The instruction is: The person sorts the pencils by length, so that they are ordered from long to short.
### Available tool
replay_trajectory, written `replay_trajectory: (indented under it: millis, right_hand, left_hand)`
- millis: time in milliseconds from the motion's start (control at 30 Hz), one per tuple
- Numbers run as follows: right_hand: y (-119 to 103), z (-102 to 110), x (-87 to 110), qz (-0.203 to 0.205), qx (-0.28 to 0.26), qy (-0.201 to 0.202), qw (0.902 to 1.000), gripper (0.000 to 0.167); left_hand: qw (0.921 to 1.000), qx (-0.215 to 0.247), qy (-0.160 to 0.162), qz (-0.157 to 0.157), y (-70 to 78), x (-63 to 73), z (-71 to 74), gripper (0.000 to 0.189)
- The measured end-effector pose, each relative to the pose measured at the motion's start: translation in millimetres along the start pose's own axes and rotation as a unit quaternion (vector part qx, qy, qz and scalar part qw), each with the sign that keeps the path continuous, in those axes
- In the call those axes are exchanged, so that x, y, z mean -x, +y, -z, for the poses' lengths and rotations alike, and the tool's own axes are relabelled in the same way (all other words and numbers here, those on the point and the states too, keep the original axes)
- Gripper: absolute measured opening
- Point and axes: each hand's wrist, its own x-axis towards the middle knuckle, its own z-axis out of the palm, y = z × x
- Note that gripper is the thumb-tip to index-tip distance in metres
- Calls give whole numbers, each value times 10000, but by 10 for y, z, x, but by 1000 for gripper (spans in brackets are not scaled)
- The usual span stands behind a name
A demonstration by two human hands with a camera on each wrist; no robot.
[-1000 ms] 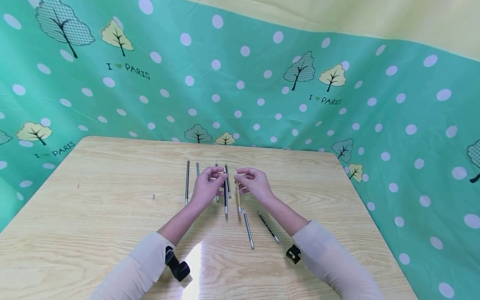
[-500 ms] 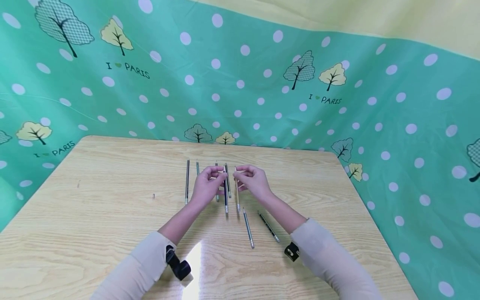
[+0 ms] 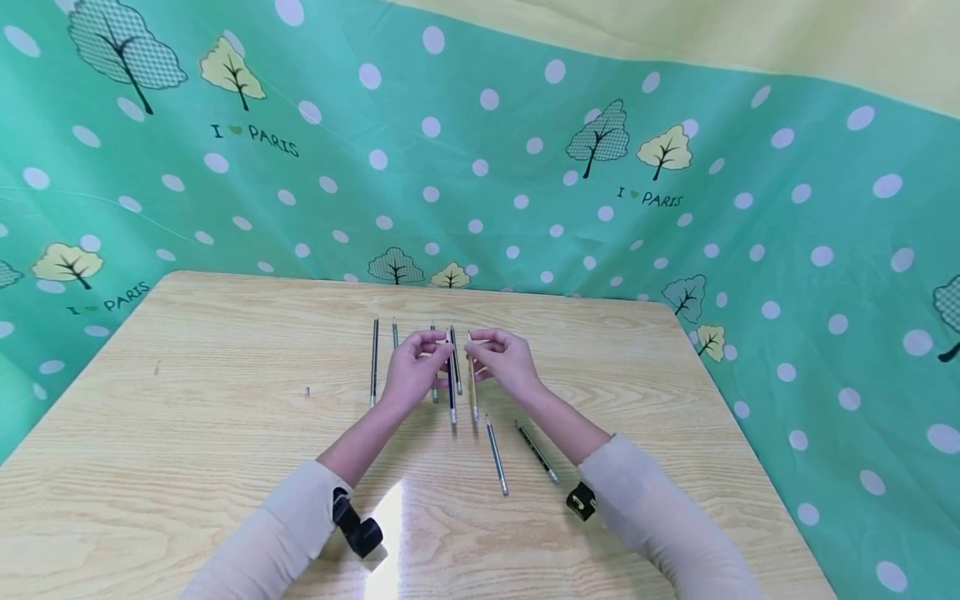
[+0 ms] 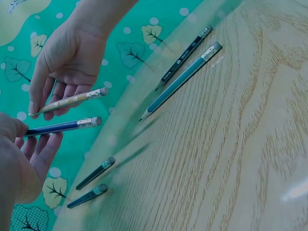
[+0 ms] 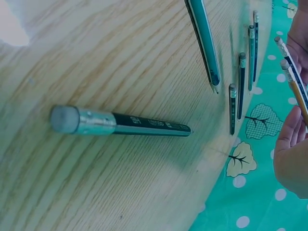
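My left hand [image 3: 411, 364] pinches a dark blue pencil [image 3: 452, 402] near its pointed end, with the white eraser end towards me. Beside it, my right hand [image 3: 510, 362] pinches a yellow pencil [image 3: 474, 400] the same way. The two pencils hang side by side just above the table, a small gap between them. In the left wrist view both eraser ends show, on the blue pencil [image 4: 60, 128] and the yellow pencil [image 4: 72, 102]. Under and beyond the left hand lie several pencils, among them a black pencil [image 3: 374, 367] and a partly hidden teal pencil [image 3: 395, 335].
Nearer me on the wooden table [image 3: 225, 433] lie a teal pencil [image 3: 497, 458] and a black pencil [image 3: 537, 452], both slanted. A tiny dark bit [image 3: 307, 391] sits to the left. Behind the table hangs a green dotted cloth [image 3: 480, 200].
My right hand has drifted slightly left with the yellow pencil, bringing it a little closer to the blue one. The left hand has barely moved; the pencils on the table lie as before.
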Motion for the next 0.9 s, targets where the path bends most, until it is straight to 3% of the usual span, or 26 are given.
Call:
replay_trajectory:
  millis: [667,900]
  right_hand:
    - [12,52,-30,161,37,44,9999,34]
    - [12,70,-45,102,29,109,9999,29]
  left_hand:
    - [10000,58,-24,66,-9,-103,-82,36]
    - [9999,92,33,94,-5,-113,-115,29]
